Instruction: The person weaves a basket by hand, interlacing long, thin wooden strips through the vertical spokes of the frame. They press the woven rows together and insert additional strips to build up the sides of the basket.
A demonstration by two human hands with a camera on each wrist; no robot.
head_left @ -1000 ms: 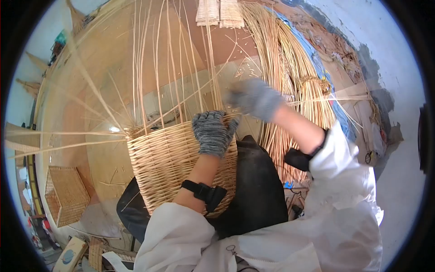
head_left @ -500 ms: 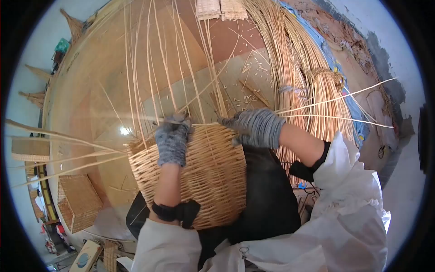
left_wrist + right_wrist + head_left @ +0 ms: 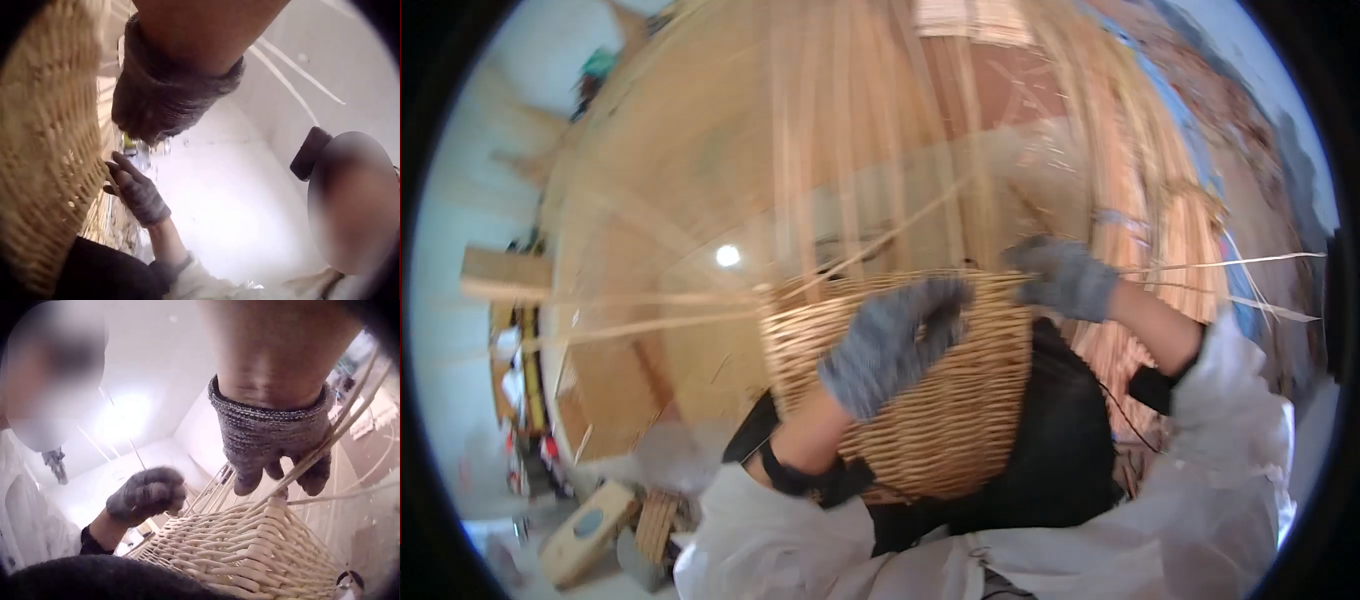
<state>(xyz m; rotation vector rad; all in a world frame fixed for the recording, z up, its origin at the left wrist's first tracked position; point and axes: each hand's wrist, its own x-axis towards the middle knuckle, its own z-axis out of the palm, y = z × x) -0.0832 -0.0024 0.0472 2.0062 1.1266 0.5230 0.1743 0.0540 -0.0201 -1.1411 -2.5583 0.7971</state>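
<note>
A woven basket point(image 3: 940, 400) of pale strands rests on the lap, with long upright strands point(image 3: 897, 190) rising from its rim. The left hand point(image 3: 890, 345), in a grey knit glove, is over the basket's front near the rim, blurred, its fingers loosely bent with nothing seen between them. At the basket's right corner the gloved right hand point(image 3: 1065, 280) pinches a strand; the right wrist view shows its fingers point(image 3: 247, 481) pointing down beside the corner point(image 3: 275, 509). Strands stretch away to the right of that hand. The left hand's fingertips are hidden in the left wrist view.
A large bundle of strands point(image 3: 1145, 200) lies on the right over blue sheeting. Woven pieces point(image 3: 975, 20) are at the top. Long strands point(image 3: 650, 325) stick out leftward from the basket. A beige object point(image 3: 590, 535) and a woven piece point(image 3: 657, 525) lie at lower left.
The left hand has left the rim's left part and moved rightward toward the right hand. The right hand came down to the right corner and stays there. The whole head view has shifted.
</note>
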